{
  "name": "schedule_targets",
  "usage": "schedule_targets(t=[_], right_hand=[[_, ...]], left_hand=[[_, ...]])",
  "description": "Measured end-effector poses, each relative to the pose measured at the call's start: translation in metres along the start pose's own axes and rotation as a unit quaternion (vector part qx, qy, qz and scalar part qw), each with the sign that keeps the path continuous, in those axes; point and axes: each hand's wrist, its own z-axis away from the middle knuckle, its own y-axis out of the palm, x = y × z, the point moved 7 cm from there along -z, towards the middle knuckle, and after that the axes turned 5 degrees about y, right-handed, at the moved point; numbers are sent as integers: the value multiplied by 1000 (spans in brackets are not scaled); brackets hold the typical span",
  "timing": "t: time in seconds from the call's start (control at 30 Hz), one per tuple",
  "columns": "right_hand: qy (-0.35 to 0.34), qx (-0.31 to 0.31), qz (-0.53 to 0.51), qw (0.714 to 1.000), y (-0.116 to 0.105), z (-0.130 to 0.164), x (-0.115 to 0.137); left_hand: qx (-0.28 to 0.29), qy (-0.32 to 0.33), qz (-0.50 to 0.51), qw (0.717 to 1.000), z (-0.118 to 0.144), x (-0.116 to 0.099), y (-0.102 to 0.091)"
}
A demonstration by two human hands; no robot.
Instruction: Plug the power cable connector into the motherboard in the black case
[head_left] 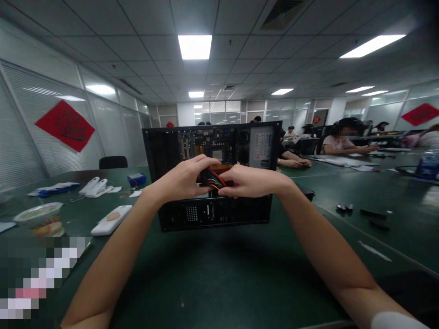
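So both sets of fingers are pinched on the red, yellow and black cable bundle (215, 178): left hand (185, 179) and right hand (247, 181) meet right in front of the open computer case (212, 176). Side panel's off; motherboard (206, 145) and power supply (260, 147) sit inside. Can't tell if any connector's plugged yet.

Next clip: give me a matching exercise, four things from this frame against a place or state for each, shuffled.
Things:
1. wires
2. computer case
3. cup
4. red paper

Places or states:
A. on the left wall
B. pinched between left hand and right hand
C. open, on the table, boards showing
D. at the table's far left edge

Pairs: 1-B, 2-C, 3-D, 4-A
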Motion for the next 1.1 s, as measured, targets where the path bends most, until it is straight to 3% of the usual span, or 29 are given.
schedule_targets(t=[0.33, 0.6, 0.9, 1.1], right_hand=[[67, 3, -58, 996, -21, 4, -5], [15, -59, -56, 997, -30, 11, -7], [32, -110, -42, 993, -37, 15, -15], [46, -91, -127, 987, -26, 8, -12]], left_hand=[[3, -14, 41, 999, -10, 9, 3], [-28, -10, 143, 989, -12, 13, 3], [-63, -18, 188, 980, -18, 10, 12], [-49, -59, 175, 981, -15, 16, 10]])
